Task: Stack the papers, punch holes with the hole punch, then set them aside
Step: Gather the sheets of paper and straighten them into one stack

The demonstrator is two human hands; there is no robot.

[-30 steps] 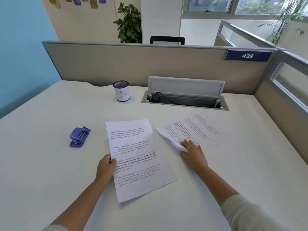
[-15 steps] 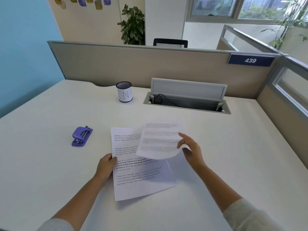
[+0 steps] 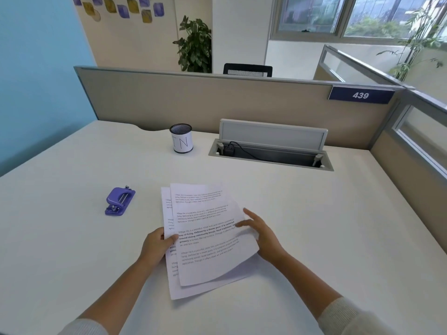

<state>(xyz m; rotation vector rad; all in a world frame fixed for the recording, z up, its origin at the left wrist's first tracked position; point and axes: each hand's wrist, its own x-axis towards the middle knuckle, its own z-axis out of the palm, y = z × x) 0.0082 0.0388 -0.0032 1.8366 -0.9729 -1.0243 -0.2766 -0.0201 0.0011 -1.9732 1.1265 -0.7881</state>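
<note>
Two printed white sheets lie overlapped in the middle of the desk. The top sheet (image 3: 208,228) rests a little to the right of the bottom sheet (image 3: 173,281), whose left margin shows. My left hand (image 3: 156,247) pinches the left edge of both sheets, thumb on top. My right hand (image 3: 262,234) is at the top sheet's right edge, fingers spread and touching the paper. A purple hole punch (image 3: 119,201) sits on the desk to the left of the papers, apart from both hands.
A white mesh pen cup (image 3: 182,142) stands at the back of the desk (image 3: 72,238). To its right is an open cable tray (image 3: 271,155) with a raised lid. Beige partitions (image 3: 193,102) close the desk at the back and right.
My right hand carried the second sheet from the right, through the air, and laid it on the first sheet. My left hand stayed on the left edge and now pinches both.
</note>
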